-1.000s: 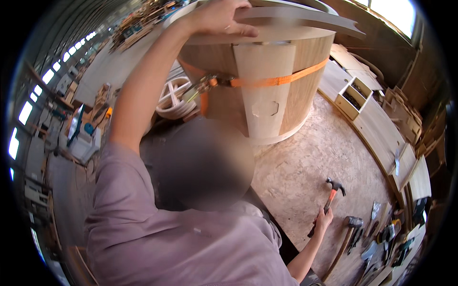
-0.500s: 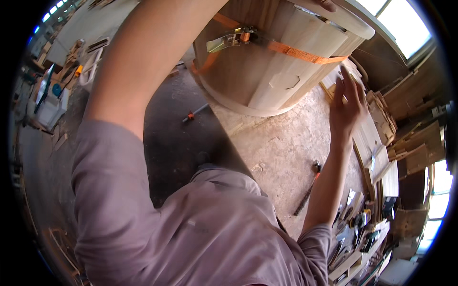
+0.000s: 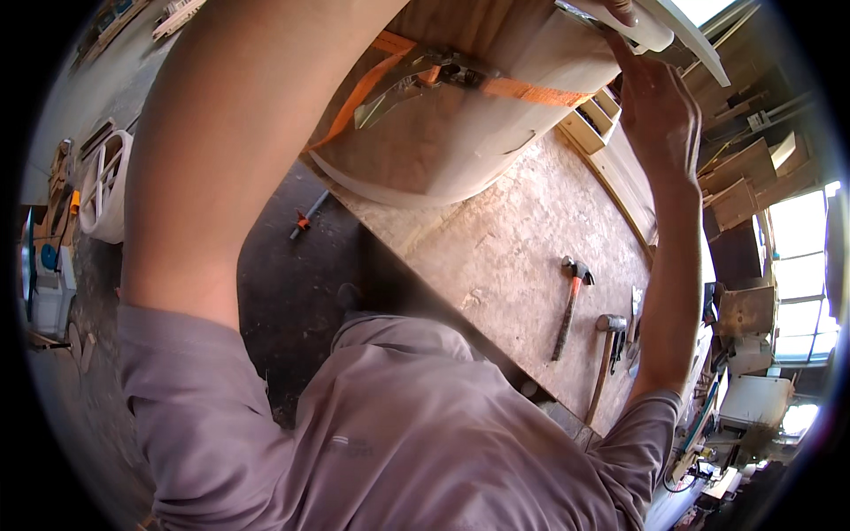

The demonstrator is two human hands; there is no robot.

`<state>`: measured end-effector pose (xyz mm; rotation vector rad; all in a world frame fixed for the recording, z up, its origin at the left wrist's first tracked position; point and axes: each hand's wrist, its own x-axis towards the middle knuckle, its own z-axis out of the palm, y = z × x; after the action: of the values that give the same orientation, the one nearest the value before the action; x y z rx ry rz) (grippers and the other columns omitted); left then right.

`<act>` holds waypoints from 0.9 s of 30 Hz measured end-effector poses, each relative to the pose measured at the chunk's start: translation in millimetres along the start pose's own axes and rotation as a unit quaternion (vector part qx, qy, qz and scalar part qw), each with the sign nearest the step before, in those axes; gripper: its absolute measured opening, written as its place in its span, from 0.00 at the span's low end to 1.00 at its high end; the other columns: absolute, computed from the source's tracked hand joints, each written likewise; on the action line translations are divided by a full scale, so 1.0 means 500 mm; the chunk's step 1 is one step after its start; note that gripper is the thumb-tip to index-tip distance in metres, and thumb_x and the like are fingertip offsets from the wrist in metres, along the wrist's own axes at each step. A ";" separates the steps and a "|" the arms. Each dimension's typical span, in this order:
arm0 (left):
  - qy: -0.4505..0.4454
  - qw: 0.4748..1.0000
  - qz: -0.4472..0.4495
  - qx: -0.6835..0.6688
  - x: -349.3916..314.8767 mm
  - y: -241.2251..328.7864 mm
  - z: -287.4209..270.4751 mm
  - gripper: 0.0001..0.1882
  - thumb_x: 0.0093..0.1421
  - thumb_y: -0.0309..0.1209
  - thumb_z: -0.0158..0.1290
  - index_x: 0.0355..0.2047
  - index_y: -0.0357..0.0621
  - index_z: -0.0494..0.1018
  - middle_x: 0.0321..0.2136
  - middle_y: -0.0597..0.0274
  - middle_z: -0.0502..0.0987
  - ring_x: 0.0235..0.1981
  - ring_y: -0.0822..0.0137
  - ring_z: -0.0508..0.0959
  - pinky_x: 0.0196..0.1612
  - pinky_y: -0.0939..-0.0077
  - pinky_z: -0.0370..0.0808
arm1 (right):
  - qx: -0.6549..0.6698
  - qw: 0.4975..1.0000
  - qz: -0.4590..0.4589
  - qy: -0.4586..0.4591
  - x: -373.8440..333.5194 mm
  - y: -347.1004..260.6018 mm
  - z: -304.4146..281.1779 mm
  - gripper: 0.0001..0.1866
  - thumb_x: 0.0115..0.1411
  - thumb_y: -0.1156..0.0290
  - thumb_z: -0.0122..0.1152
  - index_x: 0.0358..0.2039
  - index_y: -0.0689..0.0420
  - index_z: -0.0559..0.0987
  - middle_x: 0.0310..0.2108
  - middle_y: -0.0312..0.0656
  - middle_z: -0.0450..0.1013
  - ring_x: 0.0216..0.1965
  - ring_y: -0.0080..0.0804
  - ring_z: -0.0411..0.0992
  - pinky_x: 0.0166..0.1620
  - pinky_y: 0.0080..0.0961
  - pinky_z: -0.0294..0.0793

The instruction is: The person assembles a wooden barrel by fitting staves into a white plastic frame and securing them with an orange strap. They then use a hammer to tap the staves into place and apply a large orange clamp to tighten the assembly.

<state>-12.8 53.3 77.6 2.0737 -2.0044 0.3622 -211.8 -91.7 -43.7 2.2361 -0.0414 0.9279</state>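
Observation:
A large wooden barrel [image 3: 522, 133] of pale staves stands on the worktable at the top centre. An orange ratchet strap [image 3: 536, 92] runs round it, with its metal buckle [image 3: 434, 78] on the near side. Over the barrel's upper edge lies a pale wooden board [image 3: 653, 34] with a rounded end. The fingertips of my left hand [image 3: 622, 11] curl over this board; the rest of that hand is out of view beyond the top edge. My right hand [image 3: 662, 115] is at the barrel's right upper edge, one finger stretched up beneath the board. Its other fingers are partly hidden.
A claw hammer [image 3: 571, 296] and a mallet [image 3: 606, 354] lie on the worktable [image 3: 487, 265] to the right. Below its left edge is a grey bar with an orange part [image 3: 305, 221]. A white plastic frame [image 3: 108, 190] stands far left; wooden panels [image 3: 739, 195] are at the right.
My right hand has moved up from beside the strap to the barrel's upper edge. The view has shifted, and the mallet now shows. My left fingers stay at the board.

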 end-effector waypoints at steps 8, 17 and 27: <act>0.013 1.000 0.009 0.000 -0.009 0.004 -0.006 0.39 0.50 0.58 0.63 0.48 0.33 0.77 0.43 0.48 0.80 0.45 0.58 0.80 0.49 0.66 0.76 | -0.072 0.989 0.089 -0.099 -0.051 0.066 -0.019 0.12 0.57 0.70 0.63 0.43 0.48 0.83 0.31 0.40 0.79 0.30 0.34 0.79 0.35 0.33 0.82; 0.010 0.999 0.000 0.043 -0.032 0.024 -0.010 0.39 0.51 0.57 0.63 0.50 0.33 0.76 0.44 0.49 0.79 0.47 0.60 0.79 0.50 0.66 0.75 | 0.227 0.877 0.422 0.008 -0.105 -0.068 0.001 0.04 0.58 0.69 0.67 0.31 0.54 0.82 0.23 0.37 0.80 0.25 0.28 0.80 0.31 0.23 0.78; -0.015 0.990 0.078 -0.116 -0.118 -0.261 -0.028 0.31 0.53 0.38 0.64 0.56 0.38 0.71 0.52 0.60 0.75 0.55 0.66 0.73 0.60 0.70 0.68 | 0.310 0.794 0.518 0.078 -0.183 -0.364 0.151 0.37 0.58 0.70 0.67 0.63 0.65 0.61 0.58 0.56 0.66 0.57 0.52 0.68 0.58 0.41 0.72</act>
<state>115.7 118.3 71.6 1.8007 -2.1192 0.1163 -182.8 -22.3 -247.4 2.6874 -1.1404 1.9092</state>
